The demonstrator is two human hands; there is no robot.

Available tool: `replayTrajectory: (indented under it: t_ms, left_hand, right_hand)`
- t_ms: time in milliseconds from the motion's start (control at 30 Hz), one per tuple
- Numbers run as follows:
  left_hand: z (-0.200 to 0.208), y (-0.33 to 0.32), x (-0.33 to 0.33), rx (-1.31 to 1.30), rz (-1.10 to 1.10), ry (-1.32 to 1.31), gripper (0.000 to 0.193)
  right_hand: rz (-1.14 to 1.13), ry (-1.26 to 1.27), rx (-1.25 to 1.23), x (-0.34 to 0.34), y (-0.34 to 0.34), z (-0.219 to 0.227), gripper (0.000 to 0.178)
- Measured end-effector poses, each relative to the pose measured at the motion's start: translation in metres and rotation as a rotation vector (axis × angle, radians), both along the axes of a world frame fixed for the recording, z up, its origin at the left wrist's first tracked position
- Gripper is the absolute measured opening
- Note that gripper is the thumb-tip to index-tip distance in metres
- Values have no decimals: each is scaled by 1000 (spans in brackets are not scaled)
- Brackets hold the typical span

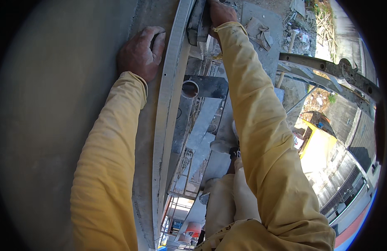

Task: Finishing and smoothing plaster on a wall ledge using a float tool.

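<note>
Head view: step in hand, by judgement, steadying long pale-grey straight bar [167, 90] along edge of smooth grey plaster-like surface [55, 108]; next move likely calls for even pressure, bar flush with edge; left hand [141, 54] curled beside bar, thumb and forefinger narrowly apart, grip cannot be told; right hand [222, 16] near dark elongated block [197, 25], fingers mostly hidden, hold cannot be told; bar runs top to bottom between yellow sleeves [103, 167], face scuffed, small dark hole visible.

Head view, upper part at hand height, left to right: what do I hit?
Smooth grey wall → left hand → long pale grey bar → right hand → crumpled sheet → heap of pale sticks.
</note>
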State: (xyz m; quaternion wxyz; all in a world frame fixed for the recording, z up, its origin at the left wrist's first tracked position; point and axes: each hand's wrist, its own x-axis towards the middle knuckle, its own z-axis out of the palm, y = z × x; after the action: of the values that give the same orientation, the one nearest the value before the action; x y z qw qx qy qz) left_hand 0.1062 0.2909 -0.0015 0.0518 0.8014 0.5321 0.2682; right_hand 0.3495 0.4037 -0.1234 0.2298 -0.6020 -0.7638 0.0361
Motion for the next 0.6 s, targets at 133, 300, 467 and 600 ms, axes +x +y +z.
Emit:
replayTrajectory:
  t_ms: [133, 300, 467, 600]
  left_hand:
    - [11, -11, -34, -35, 48, 123, 15]
    - [2, -11, -24, -73, 53, 79, 19]
    - [4, -11, -18, -74, 46, 78, 22]
    - [4, -7, -20, 12, 18, 66, 14]
  right_hand:
    - [-410, 1013, -424, -79, -74, 73, 37]
    - [-427, 1414, -564, -124, -259, 102, 35]
    - [-570, 1324, -1073, -175, -465, 124, 40]
    - [-772, 1406, -1497, -191, -553, 112, 38]
